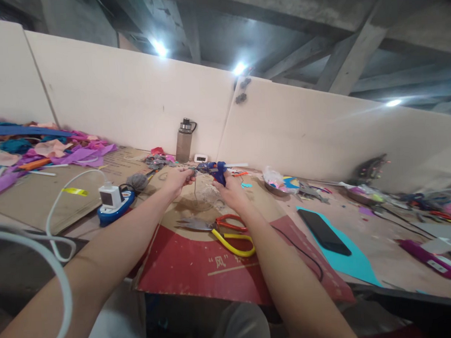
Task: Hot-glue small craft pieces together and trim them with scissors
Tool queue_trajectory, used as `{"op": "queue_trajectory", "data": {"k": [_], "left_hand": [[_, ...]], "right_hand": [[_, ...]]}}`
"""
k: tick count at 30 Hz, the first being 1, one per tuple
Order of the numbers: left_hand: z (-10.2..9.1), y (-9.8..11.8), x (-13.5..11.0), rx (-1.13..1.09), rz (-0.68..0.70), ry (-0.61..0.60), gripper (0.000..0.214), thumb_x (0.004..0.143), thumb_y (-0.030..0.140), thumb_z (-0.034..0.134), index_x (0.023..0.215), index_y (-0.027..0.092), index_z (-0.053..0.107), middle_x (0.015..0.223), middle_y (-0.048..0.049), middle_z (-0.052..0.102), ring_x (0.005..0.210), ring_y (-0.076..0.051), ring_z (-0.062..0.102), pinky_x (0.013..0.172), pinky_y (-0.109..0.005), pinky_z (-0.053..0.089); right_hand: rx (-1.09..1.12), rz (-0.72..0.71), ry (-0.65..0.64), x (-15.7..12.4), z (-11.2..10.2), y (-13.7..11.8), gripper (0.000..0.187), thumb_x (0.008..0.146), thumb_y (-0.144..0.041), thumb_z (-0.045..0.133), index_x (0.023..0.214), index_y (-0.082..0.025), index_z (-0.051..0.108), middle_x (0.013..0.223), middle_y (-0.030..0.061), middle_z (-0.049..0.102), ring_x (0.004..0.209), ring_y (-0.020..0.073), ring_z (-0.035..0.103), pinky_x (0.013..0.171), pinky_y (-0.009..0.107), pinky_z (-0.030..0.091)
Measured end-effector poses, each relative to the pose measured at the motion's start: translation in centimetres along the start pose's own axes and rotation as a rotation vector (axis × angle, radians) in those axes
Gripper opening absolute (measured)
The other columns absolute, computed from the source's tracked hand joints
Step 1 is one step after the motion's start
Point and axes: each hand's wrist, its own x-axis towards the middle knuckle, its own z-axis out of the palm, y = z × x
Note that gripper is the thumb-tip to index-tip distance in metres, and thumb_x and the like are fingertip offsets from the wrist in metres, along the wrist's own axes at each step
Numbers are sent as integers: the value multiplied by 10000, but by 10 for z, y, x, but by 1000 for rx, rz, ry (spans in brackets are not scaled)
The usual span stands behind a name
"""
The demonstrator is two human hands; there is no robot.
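Observation:
My right hand [230, 189] is wrapped around the handle of a blue glue gun [219, 173], and a white glue stick [238, 164] juts out of its back end. The gun's nozzle points left, toward my left hand [180, 180]. The fingers of that hand are pinched together close to the nozzle, on something small and thin that I cannot make out. Below both hands, scissors [218, 228] with one red and one yellow handle lie on a cardboard sheet [177, 264] with a red printed part.
A bottle [184, 143] stands by the white partition. At left are a blue power strip [116, 208] with a white charger, a white cable [53, 219] and colourful scraps [73, 149]. A black phone [324, 232] lies on turquoise sheet at right, near a bowl [274, 189].

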Motion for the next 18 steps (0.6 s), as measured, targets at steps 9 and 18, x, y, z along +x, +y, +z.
{"op": "queue_trajectory", "data": {"k": [9, 18], "left_hand": [[2, -1, -1, 20, 22, 0, 104, 679, 119, 581, 580, 121, 551, 493, 4, 547, 430, -66, 493, 432, -179, 364], [5, 6, -7, 27, -1, 20, 114, 668, 118, 588, 564, 119, 541, 473, 2, 536, 409, -64, 470, 429, -189, 355]], "right_hand": [[-38, 5, -7, 0, 2, 1, 385, 812, -272, 485, 1181, -163, 487, 1011, 101, 638, 908, 210, 584, 838, 333, 431], [-27, 8, -20, -1, 1, 1, 370, 826, -265, 467, 1183, -171, 491, 1102, 110, 622, 989, 211, 578, 889, 336, 414]]}}
